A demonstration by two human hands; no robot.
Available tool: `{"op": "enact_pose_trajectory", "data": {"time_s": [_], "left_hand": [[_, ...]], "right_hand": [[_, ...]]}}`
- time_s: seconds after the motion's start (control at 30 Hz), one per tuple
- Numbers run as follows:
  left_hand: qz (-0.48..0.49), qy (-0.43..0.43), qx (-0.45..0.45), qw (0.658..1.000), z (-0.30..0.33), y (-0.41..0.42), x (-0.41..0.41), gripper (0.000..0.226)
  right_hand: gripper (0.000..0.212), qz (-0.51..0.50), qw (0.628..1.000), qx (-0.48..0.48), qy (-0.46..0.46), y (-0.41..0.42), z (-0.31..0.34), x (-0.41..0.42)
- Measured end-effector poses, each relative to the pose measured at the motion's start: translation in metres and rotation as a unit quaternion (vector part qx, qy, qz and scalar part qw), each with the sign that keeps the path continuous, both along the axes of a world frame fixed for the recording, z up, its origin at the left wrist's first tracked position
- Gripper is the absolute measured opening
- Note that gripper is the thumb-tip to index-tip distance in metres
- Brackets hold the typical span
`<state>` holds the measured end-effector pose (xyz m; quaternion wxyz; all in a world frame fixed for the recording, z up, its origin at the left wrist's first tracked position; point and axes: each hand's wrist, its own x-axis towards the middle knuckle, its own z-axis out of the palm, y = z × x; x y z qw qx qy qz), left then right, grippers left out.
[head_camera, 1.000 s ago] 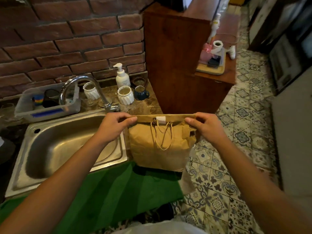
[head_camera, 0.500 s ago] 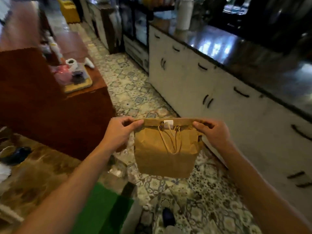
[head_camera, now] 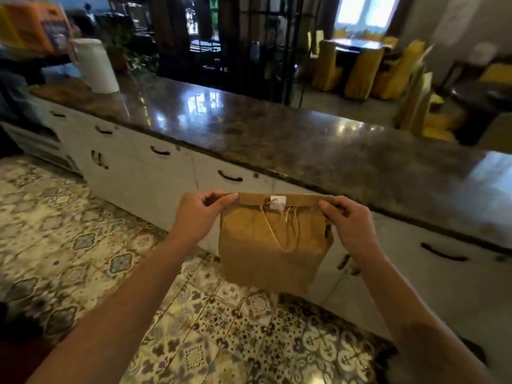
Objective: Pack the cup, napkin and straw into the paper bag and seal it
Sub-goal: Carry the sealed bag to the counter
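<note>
In front of a long dark stone counter you hold the paper bag in the air above the patterned tile floor, touching neither. Your left hand pinches the left end of the bag's folded top, and your right hand pinches the right end, fingers and thumbs closed on the fold. A small white sticker sits at the middle of the fold, and the bag's string handles hang down its front. The cup, napkin and straw cannot be seen. The counter top is glossy and throws back window light; below it run white cabinets with dark curved handles. A white cylinder stands at the counter's far left end. Beyond the counter lies a dim room with chairs in yellow covers around a table, and a bright window behind them.
</note>
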<state>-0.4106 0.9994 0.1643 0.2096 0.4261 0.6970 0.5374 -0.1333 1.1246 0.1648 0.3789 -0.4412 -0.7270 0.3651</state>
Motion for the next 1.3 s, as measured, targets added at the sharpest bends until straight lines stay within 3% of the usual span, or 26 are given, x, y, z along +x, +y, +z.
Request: {"op": "enact_pose_trajectory", "data": {"time_s": [0.27, 0.47, 0.6, 0.67, 1.0, 1.3], "left_hand": [[-0.133, 0.025, 0.04, 0.99, 0.028, 0.203, 0.048, 0.011], [-0.232, 0.051, 0.06, 0.97, 0.043, 0.321, 0.067, 0.01], [-0.28, 0.069, 0.057, 0.956, 0.053, 0.396, 0.072, 0.016], [-0.294, 0.077, 0.055, 0.951, 0.061, 0.432, 0.074, 0.018], [-0.254, 0.09, 0.072, 0.96, 0.062, 0.598, 0.081, 0.032], [-0.175, 0.117, 0.043, 0.977, 0.027, 0.657, 0.087, 0.035]], "right_hand": [[0.016, -0.124, 0.991, 0.036, 0.024, 0.126, 0.024, 0.073], [0.006, -0.193, 0.979, 0.062, -0.001, 0.196, 0.043, 0.097], [0.011, -0.211, 0.974, 0.031, 0.071, 0.238, 0.055, 0.098], [0.011, -0.215, 0.974, 0.043, 0.065, 0.266, 0.062, 0.097], [0.017, -0.214, 0.975, 0.062, -0.008, 0.463, 0.064, 0.112], [0.015, -0.192, 0.981, 0.034, -0.003, 0.528, 0.032, 0.114]]}}
